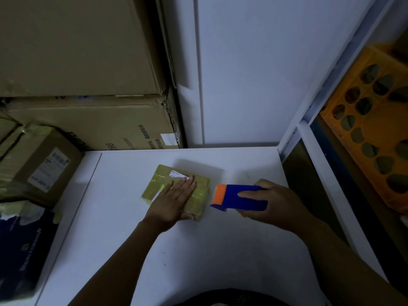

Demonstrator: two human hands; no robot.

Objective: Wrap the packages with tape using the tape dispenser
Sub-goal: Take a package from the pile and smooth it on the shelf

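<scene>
A small flat cardboard package [163, 176], covered in yellowish tape and bearing a white label, lies on the white table [198, 250] near its middle. My left hand [174, 200] rests flat on the package's top with fingers spread, pressing it down. My right hand [270, 204] grips a blue tape dispenser [237, 197] with an orange front end. The dispenser's orange end sits just to the right of the package's right edge, close to it; whether they touch is unclear.
Large cardboard boxes [88, 122] are stacked at the back left. A smaller labelled box [44, 166] and a dark blue box [19, 250] stand along the left edge. A shelf frame [309, 133] with an orange perforated crate [373, 129] rises on the right.
</scene>
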